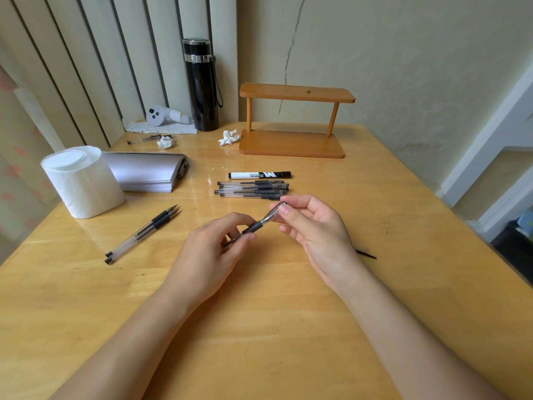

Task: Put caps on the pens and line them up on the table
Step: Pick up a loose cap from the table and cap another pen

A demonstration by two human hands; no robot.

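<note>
My left hand [215, 243] grips a clear gel pen [258, 225] by its barrel, just below the black rubber grip. My right hand [313, 226] pinches the clear cap on the pen's upper end. The pen tilts up to the right above the table's middle. Beyond my hands, several capped clear pens [252, 189] lie side by side in a row, with a black-and-white marker [259, 175] just behind them. Two uncapped pens [144, 233] lie together at the left, tips pointing away. A thin dark piece [366, 253] pokes out from behind my right wrist.
A toilet paper roll [82, 181] and a grey notebook [147, 171] sit at the left. A black flask [202, 85], a white controller [164, 115], crumpled tissues [228, 137] and a wooden two-tier stand [294, 122] line the back. The table edge [450, 203] runs along the right.
</note>
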